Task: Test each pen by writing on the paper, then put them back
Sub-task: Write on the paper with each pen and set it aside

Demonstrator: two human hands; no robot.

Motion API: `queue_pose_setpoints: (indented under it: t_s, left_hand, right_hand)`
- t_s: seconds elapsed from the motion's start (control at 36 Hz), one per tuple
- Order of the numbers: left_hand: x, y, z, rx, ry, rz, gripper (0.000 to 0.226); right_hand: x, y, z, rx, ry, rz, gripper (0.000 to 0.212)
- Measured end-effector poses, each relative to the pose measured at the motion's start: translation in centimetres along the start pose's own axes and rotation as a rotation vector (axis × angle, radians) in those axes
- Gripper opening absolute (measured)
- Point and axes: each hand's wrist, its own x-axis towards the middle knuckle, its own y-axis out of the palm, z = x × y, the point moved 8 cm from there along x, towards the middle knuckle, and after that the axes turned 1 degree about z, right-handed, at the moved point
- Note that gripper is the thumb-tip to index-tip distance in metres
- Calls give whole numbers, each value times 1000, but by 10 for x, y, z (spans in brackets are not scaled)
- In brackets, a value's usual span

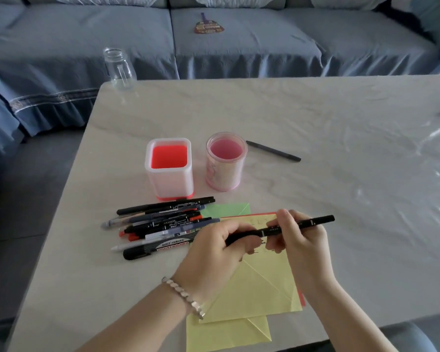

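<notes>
Your left hand and right hand both pinch the black pen, fingers curled, above the yellow paper (it lies left-right, right end angled away)

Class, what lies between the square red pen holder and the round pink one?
Nothing; the head view shows bare table between the square red pen holder and the round pink holder.

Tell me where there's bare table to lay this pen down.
Bare table runs wide right of the papers and the lone black pen, and behind the square holder toward the glass jar. Crowded: the pen pile left of the papers.
</notes>
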Motion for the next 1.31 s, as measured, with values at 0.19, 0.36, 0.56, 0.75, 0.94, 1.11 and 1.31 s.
queue_pose_setpoints:
  t_s: [0.19,0.36,0.56,0.75,0.94,1.11,1.31]
  left_hand:
    - [26,13,5,-314,-260,137,19]
    - [27,22,27,-210,-412,254,31]
    - [44,-39,29,423,-99,-173,17]
    - [36,-61,39,508,-46,-287,5]
    - [27,-77,42,555,-3,-363,3]
    - [10,-95,47,774,95,-401,9]
    - [-9,-112,66,974,76,-509,28]
  right_hand:
    - [22,6,7,29,-45,52,38]
    - [31,19,-16,-103,12,348,33]
    - [106,7,-33,-828,-183,536,41]
    - [207,-10,-24,-1284,-239,120,55]
    - [207,-18,-39,-1314,-177,53,42]
    - [146,-18,-37,-1219,-215,122,52]
    - [56,-26,-29,-999,-283,69,32]
